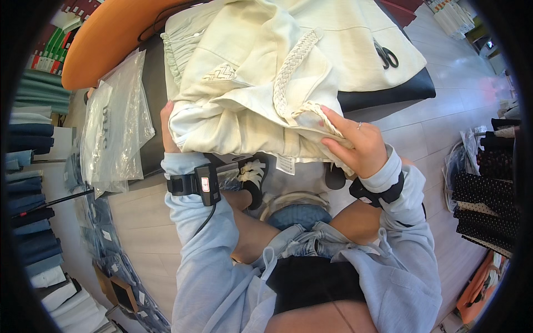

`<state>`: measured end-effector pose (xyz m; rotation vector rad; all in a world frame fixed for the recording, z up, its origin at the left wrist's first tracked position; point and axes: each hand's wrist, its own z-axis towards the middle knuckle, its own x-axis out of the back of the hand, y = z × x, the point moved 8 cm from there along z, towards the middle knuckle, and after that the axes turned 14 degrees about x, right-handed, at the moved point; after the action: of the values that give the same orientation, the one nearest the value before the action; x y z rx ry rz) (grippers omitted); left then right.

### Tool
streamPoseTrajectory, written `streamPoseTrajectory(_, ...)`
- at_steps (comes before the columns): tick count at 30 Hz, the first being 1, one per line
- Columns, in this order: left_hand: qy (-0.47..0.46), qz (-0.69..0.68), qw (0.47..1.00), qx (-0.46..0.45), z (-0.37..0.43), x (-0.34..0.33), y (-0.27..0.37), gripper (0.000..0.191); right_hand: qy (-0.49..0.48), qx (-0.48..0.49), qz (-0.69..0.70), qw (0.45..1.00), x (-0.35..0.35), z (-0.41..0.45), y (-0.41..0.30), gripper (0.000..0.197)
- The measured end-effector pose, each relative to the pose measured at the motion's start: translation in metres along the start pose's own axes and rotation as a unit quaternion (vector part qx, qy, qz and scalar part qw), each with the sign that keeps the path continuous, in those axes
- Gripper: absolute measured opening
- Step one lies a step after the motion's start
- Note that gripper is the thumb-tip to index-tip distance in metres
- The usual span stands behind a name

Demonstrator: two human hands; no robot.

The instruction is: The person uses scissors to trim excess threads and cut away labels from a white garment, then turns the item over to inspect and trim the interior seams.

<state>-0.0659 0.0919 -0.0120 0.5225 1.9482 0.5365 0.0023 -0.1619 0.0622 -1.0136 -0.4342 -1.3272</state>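
Observation:
A cream fabric garment [245, 108] lies bunched over a dark bench, its gathered edge towards me. My left hand [167, 127] grips the garment's left side, most of the fingers hidden beneath the cloth. On the right, my right hand [358, 141] pinches the edge close to a braided cream belt [287, 79], thumb and fingers on either side of the cloth. A white care label [285, 164] hangs below the gathered edge. Under and behind this garment spreads more cream cloth [354, 37], with black-handled scissors [387, 56] lying on its right part.
A clear plastic bag [116, 129] with printing rests at the left of the dark bench [387, 93]. An orange chair back [100, 37] curves behind it. Folded jeans [33, 208] line the left side; hanging clothes [483, 195] are at right. A blue-topped stool [297, 214] is between my legs.

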Motion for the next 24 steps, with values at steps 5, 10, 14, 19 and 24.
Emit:
streamPoseTrajectory(5,-0.016,0.009,1.000,-0.004,0.001,-0.001,0.001,0.058,-0.033,0.009,0.084,0.996,-0.007,-0.001,0.004,0.037)
streamPoseTrajectory(10,-0.012,0.015,1.000,-0.013,0.002,-0.001,0.001,0.058,-0.164,0.012,0.224,0.960,-0.032,-0.007,0.001,0.025)
streamPoseTrajectory(14,-0.028,-0.004,1.000,-0.012,-0.002,-0.007,0.000,0.058,-0.125,0.050,0.219,0.966,-0.029,0.003,-0.006,0.023)
streamPoseTrajectory(19,-0.036,-0.011,0.999,-0.013,0.002,-0.012,-0.006,0.057,0.041,-0.078,0.219,0.972,-0.015,0.017,0.012,0.026)
streamPoseTrajectory(24,-0.073,-0.023,0.997,-0.001,0.000,-0.021,-0.008,0.055,-0.067,0.072,0.120,0.988,-0.028,0.040,-0.017,0.025)
